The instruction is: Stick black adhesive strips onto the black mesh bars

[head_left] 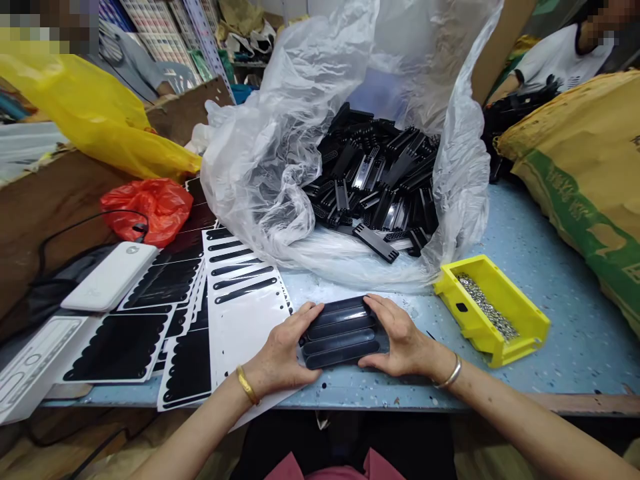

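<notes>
Plainly held a block of four glossy black strips [343, 331] over the front of the blue speckled table [575, 280], gripping one end in the left hand [287, 350] and the opposite end in the right hand [404, 340]. Had white sheets [240, 328] with black die-cut strips [245, 291] close by on the left and a yellow parts bin [521, 310] of small metal pieces [489, 310] to the right. Saw, beyond the block, a clear plastic bag [280, 127] around heaped black plastic bars [376, 248].

Workshop, blue workbench [575, 320], big clear bag [280, 133] of black parts [375, 180], yellow bin [507, 287] of metal bits [487, 308]
</notes>
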Demonstrator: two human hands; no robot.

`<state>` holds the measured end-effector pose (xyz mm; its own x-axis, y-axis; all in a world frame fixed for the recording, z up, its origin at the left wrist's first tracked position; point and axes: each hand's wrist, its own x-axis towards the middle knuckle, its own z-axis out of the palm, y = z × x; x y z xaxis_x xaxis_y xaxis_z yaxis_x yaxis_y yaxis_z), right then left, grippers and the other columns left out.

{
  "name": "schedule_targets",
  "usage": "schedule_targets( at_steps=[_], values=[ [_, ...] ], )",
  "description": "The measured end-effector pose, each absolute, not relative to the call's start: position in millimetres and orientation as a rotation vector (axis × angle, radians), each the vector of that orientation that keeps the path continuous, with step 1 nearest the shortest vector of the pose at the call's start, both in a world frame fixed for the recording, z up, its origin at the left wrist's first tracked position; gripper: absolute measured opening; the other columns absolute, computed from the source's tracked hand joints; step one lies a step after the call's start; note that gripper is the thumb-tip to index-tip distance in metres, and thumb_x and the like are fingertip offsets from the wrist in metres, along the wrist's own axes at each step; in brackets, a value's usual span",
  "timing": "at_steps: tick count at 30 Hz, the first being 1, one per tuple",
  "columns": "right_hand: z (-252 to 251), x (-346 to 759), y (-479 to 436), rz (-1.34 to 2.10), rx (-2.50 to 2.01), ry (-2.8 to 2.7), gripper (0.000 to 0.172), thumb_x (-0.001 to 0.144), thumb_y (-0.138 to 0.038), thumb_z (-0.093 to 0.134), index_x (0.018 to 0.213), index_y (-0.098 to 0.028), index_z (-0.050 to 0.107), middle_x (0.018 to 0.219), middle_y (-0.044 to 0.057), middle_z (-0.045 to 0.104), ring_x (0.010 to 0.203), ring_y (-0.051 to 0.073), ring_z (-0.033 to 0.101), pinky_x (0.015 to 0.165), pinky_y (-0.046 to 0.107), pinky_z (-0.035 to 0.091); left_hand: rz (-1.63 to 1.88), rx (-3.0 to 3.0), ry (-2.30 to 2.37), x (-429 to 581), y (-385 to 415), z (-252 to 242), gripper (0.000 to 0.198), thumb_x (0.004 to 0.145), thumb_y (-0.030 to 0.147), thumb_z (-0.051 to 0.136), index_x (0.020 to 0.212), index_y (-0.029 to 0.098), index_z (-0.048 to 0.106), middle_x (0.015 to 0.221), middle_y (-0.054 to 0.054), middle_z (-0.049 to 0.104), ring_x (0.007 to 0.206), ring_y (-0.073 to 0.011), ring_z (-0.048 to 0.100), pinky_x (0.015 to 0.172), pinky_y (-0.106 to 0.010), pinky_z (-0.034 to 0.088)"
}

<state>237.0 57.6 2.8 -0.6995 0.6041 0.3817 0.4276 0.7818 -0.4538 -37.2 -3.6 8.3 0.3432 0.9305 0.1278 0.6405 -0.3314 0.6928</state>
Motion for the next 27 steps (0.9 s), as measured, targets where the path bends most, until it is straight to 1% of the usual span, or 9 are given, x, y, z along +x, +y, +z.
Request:
schedule_targets(
  at_steps=[6, 8, 11, 13, 15, 17, 19, 23, 27],
  values=[
    [9, 235, 62, 0.556, -0.818, -2.317, 0.096, 0.061, -0.06, 0.079, 0.135, -0.009, 0.045, 0.119, 0.023, 0.061, 0.11, 0.036, 0.06, 0.094, 0.051, 0.049, 0.722, 1.819, 1.38, -40, 4, 19, 0.098, 0.053, 0.016, 0.074, 0.144, 0.023, 0.042, 0.141, -0.008, 0.052, 0.127, -0.0298, 0.052, 0.11, -0.041, 0.041],
    [16, 233, 69, 0.715, -0.958, -2.249, 0.089, 0.058, -0.061, 0.081, 0.125, -0.01, 0.054, 0.109, 0.019, 0.065, 0.097, 0.032, 0.064, 0.086, 0.047, 0.053, 0.741, 1.58, 1.343, -39, 11, 27, 0.098, 0.051, 0.016, 0.076, 0.144, 0.021, 0.043, 0.137, -0.009, 0.056, 0.125, -0.0296, 0.053, 0.109, -0.041, 0.042],
    [31, 229, 84, 1.125, -1.218, -2.129, 0.077, 0.054, -0.059, 0.082, 0.111, -0.01, 0.064, 0.093, 0.012, 0.069, 0.079, 0.025, 0.065, 0.071, 0.037, 0.054, 0.788, 1.185, 1.322, -35, 22, 39, 0.095, 0.05, 0.018, 0.08, 0.139, 0.017, 0.048, 0.134, -0.013, 0.058, 0.127, -0.0314, 0.052, 0.105, -0.04, 0.044],
    [41, 227, 95, 1.403, -1.353, -2.001, 0.066, 0.057, -0.057, 0.08, 0.101, -0.009, 0.068, 0.082, 0.009, 0.069, 0.071, 0.022, 0.064, 0.062, 0.031, 0.052, 0.785, 0.988, 1.353, -30, 30, 46, 0.085, 0.053, 0.023, 0.082, 0.133, 0.014, 0.054, 0.123, -0.015, 0.064, 0.117, -0.0309, 0.059, 0.093, -0.038, 0.051],
    [50, 225, 104, 1.6, -1.436, -1.877, 0.054, 0.061, -0.056, 0.076, 0.088, -0.01, 0.069, 0.068, 0.006, 0.066, 0.062, 0.018, 0.061, 0.053, 0.027, 0.048, 0.754, 0.864, 1.36, -26, 38, 52, 0.071, 0.059, 0.029, 0.08, 0.124, 0.012, 0.06, 0.102, -0.012, 0.069, 0.093, -0.0254, 0.068, 0.074, -0.032, 0.056],
    [56, 223, 110, 1.736, -1.498, -1.782, 0.046, 0.067, -0.056, 0.071, 0.075, -0.011, 0.066, 0.057, 0.004, 0.062, 0.053, 0.017, 0.059, 0.047, 0.025, 0.045, 0.711, 0.78, 1.33, -23, 47, 58, 0.054, 0.064, 0.036, 0.076, 0.11, 0.011, 0.063, 0.081, -0.007, 0.068, 0.069, -0.0187, 0.066, 0.057, -0.027, 0.053],
    [59, 221, 112, 1.857, -1.549, -1.7, 0.046, 0.072, -0.058, 0.065, 0.066, -0.012, 0.062, 0.05, 0.004, 0.059, 0.048, 0.017, 0.059, 0.044, 0.024, 0.046, 0.637, 0.72, 1.315, -21, 53, 62, 0.044, 0.069, 0.043, 0.072, 0.098, 0.012, 0.063, 0.067, -0.004, 0.064, 0.057, -0.0168, 0.064, 0.047, -0.023, 0.049],
    [62, 220, 110, 2.054, -1.61, -1.613, 0.052, 0.083, -0.063, 0.048, 0.072, -0.014, 0.06, 0.049, 0.006, 0.06, 0.044, 0.018, 0.061, 0.041, 0.024, 0.046, 0.458, 0.677, 1.285, -17, 56, 66, 0.051, 0.076, 0.059, 0.058, 0.097, 0.013, 0.058, 0.061, -0.007, 0.064, 0.057, -0.0245, 0.069, 0.041, -0.023, 0.047],
    [60, 221, 108, 2.06, -1.695, -1.674, 0.061, 0.088, -0.069, 0.033, 0.084, -0.014, 0.06, 0.053, 0.006, 0.062, 0.042, 0.019, 0.06, 0.037, 0.025, 0.045, 0.362, 0.711, 1.325, -9, 55, 65, 0.061, 0.082, 0.068, 0.04, 0.103, 0.013, 0.056, 0.06, -0.009, 0.064, 0.056, -0.0288, 0.069, 0.037, -0.025, 0.046]
  ],
)
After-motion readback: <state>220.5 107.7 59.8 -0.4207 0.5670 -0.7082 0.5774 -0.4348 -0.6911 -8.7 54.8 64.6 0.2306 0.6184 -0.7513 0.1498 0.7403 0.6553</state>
